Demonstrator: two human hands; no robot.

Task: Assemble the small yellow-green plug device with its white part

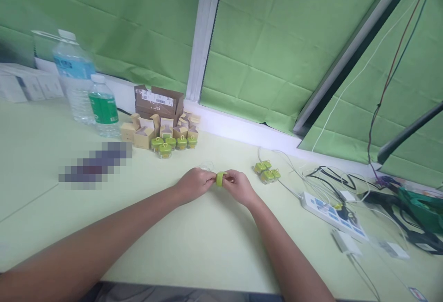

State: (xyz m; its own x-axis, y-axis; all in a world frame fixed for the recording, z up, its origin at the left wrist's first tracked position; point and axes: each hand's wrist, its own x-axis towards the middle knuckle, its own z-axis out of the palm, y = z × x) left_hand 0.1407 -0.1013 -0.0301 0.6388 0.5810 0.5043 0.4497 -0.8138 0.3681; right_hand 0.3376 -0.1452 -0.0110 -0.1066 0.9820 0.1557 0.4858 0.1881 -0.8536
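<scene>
Above the middle of the table, my left hand (194, 184) and my right hand (241, 188) meet at a small green lid (219, 179). The lid is tilted on edge, and both hands pinch it from opposite sides. Just beyond my left fingers shows the clear rim of what looks like a small container (207, 165), partly hidden by that hand. Right of my right hand stands a group of small clear jars with green lids (267, 175). Several similar green-lidded jars (165, 150) stand at the back, left of centre.
Open small cardboard boxes (144, 136) stand before a larger brown box (158, 103). Two water bottles (104, 110) are at the back left. On the right lie a white power strip (332, 214), tangled cables and a white adapter (346, 243). Green blinds hang behind the table (194, 246).
</scene>
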